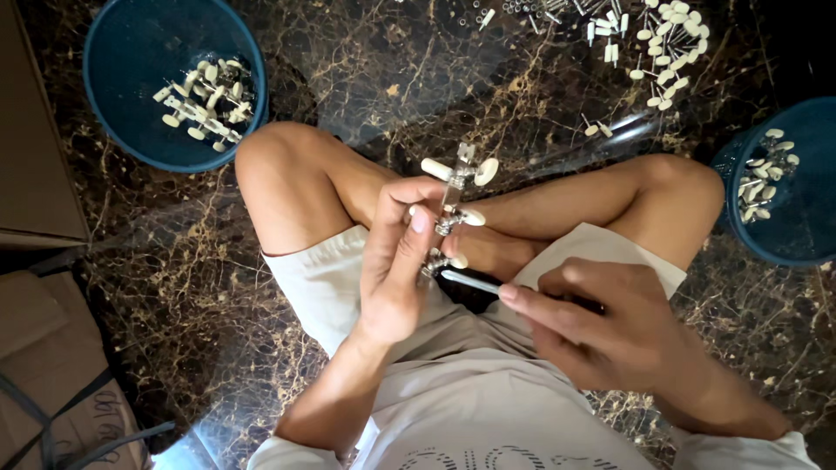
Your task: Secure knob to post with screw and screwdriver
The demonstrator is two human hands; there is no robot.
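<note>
While the person sits cross-legged on the floor, the left hand [396,261] is clenched round a narrow metal strip fitted with cream-white knobbed pegs [453,204], holding it upright over the lap. The right hand [601,326] pinches a thin silver screwdriver-like tool [470,280], tip touching the strip's lowest peg. That strip looks light and stiff, but the little knobs stick out and probably snag or snap, so I'd hold it by the metal spine like they do. Further out, the dark brown marble floor with gold veins [409,78] looks hard and slippery. A blue plastic tub [131,52] of finished pieces sits near its far left corner, another blue tub [805,218] at the right edge, loose white pegs [666,48] at the far edge, and cardboard boxes [35,174] along the left.
</note>
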